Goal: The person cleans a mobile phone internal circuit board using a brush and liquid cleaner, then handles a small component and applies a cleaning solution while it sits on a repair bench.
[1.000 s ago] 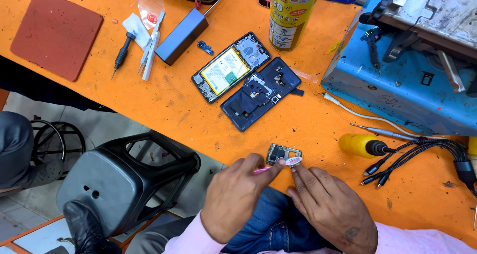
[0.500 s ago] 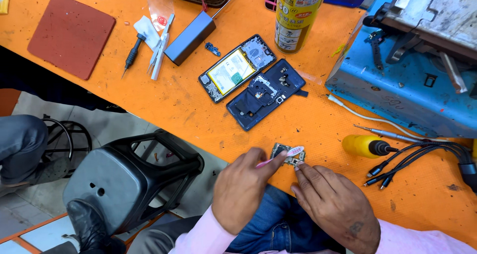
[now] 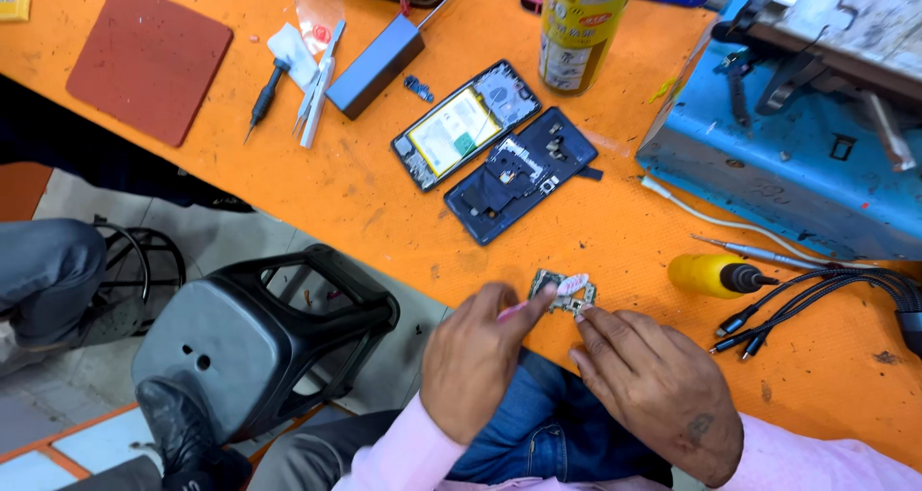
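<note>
A small circuit board [image 3: 555,285] lies at the near edge of the orange table [image 3: 365,198]. My left hand [image 3: 475,356] grips a pink toothbrush [image 3: 562,290] whose white bristle head rests on the board. My right hand [image 3: 658,390] is beside it, its fingertips pinning the board's right edge. Further back on the table lie an opened phone showing its battery [image 3: 466,124] and a dark phone back frame [image 3: 519,174].
A yellow-handled screwdriver [image 3: 718,275] and a bundle of black cables [image 3: 826,299] lie to the right. A blue machine [image 3: 797,126] fills the back right. A spray can [image 3: 576,15], grey box [image 3: 375,65], red mat [image 3: 149,61], small tools [image 3: 312,87] sit behind. A black stool [image 3: 250,347] stands left.
My hands and the board stay in nearly the same spot; the brush head shifts slightly over the board. The view has drifted a little.
</note>
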